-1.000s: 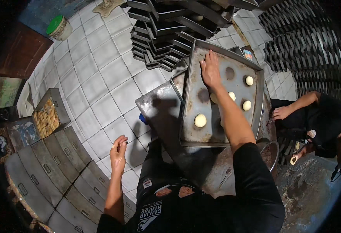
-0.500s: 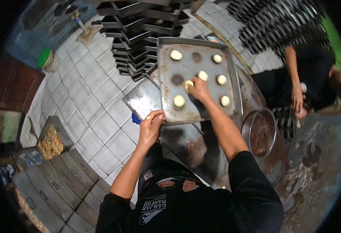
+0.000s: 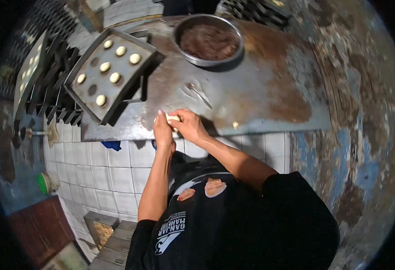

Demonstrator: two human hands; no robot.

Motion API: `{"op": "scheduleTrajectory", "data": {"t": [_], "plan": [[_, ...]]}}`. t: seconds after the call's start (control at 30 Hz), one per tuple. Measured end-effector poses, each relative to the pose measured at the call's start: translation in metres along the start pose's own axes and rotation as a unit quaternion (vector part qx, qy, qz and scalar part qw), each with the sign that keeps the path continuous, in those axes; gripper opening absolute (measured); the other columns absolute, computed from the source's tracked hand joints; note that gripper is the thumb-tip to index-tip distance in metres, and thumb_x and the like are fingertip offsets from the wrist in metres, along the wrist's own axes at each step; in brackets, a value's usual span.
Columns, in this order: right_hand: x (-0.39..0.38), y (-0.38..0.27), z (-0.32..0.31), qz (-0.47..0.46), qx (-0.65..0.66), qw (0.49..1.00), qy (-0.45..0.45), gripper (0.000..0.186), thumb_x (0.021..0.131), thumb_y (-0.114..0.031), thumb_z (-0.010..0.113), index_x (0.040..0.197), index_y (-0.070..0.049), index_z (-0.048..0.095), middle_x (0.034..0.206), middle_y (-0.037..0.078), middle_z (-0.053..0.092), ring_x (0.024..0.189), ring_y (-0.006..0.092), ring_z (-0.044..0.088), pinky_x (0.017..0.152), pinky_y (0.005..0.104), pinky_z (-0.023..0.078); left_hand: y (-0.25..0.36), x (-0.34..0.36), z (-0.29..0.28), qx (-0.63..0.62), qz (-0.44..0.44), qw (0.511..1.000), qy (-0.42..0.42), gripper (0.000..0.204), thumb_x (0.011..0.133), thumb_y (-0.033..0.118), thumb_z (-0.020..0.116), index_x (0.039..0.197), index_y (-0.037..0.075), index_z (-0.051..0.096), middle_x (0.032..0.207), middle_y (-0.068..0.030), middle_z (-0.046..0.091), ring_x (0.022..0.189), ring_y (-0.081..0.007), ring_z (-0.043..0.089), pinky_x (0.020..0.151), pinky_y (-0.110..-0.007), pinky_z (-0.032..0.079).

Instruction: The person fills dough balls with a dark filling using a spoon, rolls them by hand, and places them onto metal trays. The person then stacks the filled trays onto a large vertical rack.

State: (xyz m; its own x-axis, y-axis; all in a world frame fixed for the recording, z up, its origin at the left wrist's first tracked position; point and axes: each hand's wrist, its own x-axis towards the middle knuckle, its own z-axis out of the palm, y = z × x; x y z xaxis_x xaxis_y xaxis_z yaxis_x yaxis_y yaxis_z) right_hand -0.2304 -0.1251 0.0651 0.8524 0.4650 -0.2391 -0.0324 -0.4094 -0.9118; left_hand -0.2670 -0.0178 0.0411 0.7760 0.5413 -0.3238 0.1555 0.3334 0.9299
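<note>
In front of me, over the near edge of the metal table (image 3: 269,96), my two hands meet around a pale piece of dough (image 3: 174,118). My left hand (image 3: 163,131) stands upright with the dough against its fingers. From the right, my right hand (image 3: 189,125) curls its fingers on the same piece. A square metal tray (image 3: 125,71) at the left carries several pale dough balls (image 3: 105,67) set apart, with dark round marks between some of them. A spoon (image 3: 200,96) lies beyond my hands.
A steel bowl (image 3: 197,60) of dark brown filling (image 3: 208,42) stands at the table's far side. A small dough scrap (image 3: 236,125) lies near the front edge. Stacked dark trays (image 3: 55,85) rise at the left. Someone in dark clothing (image 3: 190,6) is partly visible beyond the bowl.
My view has turned right, from the tray to the table. My right hand has left the dough on the tray, and both hands have come together around a piece of dough.
</note>
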Motion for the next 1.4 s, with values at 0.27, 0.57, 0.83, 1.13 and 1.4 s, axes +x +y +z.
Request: {"op": "scheduleTrajectory", "data": {"t": [0.27, 0.57, 0.83, 1.13, 1.4], "plan": [[-0.085, 0.072, -0.083, -0.013, 0.164, 0.968, 0.191, 0.032, 0.098, -0.008, 0.065, 0.128, 0.002, 0.062, 0.096, 0.01, 0.073, 0.087, 0.0181, 0.07, 0.078, 0.0286, 0.056, -0.058, -0.059, 0.061, 0.001, -0.159, 0.98, -0.119, 0.067, 0.105, 0.055, 0.046, 0.154, 0.01, 0.035, 0.12, -0.0096, 0.063, 0.1, -0.0203, 0.062, 0.082, -0.036, 0.054], [-0.105, 0.136, -0.114, -0.111, -0.079, 0.982, 0.129, 0.016, 0.094, -0.01, 0.065, 0.108, -0.004, 0.07, 0.086, 0.012, 0.065, 0.094, 0.0275, 0.066, 0.085, 0.0447, 0.053, -0.147, -0.101, 0.068, 0.056, -0.245, 0.922, -0.293, 0.033, 0.1, 0.011, 0.056, 0.132, 0.005, 0.059, 0.113, -0.0059, 0.069, 0.101, -0.0156, 0.065, 0.083, -0.027, 0.052], [-0.063, 0.261, -0.145, -0.086, -0.219, 0.945, 0.226, 0.033, 0.086, -0.006, 0.071, 0.116, -0.004, 0.057, 0.089, 0.015, 0.068, 0.088, 0.0389, 0.068, 0.076, 0.0448, 0.053, -0.146, -0.04, 0.103, -0.002, -0.186, 0.917, -0.352, 0.04, 0.088, 0.0, 0.07, 0.127, 0.0, 0.061, 0.117, -0.0066, 0.071, 0.109, -0.018, 0.066, 0.097, -0.031, 0.05], [-0.096, 0.169, -0.148, 0.018, -0.224, 0.97, 0.093, 0.043, 0.095, 0.003, 0.05, 0.137, -0.001, 0.047, 0.11, 0.025, 0.07, 0.104, 0.0438, 0.068, 0.091, 0.0466, 0.056, -0.162, -0.061, 0.126, 0.16, -0.064, 0.916, -0.362, 0.032, 0.09, 0.001, 0.07, 0.12, 0.003, 0.059, 0.099, -0.0029, 0.068, 0.085, -0.0116, 0.063, 0.073, -0.028, 0.053], [-0.087, 0.105, -0.166, -0.032, -0.003, 0.995, 0.097, 0.061, 0.086, -0.001, 0.07, 0.142, -0.004, 0.047, 0.108, 0.016, 0.071, 0.097, 0.0244, 0.07, 0.088, 0.0401, 0.055, -0.049, -0.074, 0.133, 0.035, -0.231, 0.874, -0.426, 0.041, 0.104, 0.041, 0.057, 0.124, 0.006, 0.06, 0.108, -0.0048, 0.067, 0.097, -0.0164, 0.064, 0.082, -0.03, 0.053]]}}
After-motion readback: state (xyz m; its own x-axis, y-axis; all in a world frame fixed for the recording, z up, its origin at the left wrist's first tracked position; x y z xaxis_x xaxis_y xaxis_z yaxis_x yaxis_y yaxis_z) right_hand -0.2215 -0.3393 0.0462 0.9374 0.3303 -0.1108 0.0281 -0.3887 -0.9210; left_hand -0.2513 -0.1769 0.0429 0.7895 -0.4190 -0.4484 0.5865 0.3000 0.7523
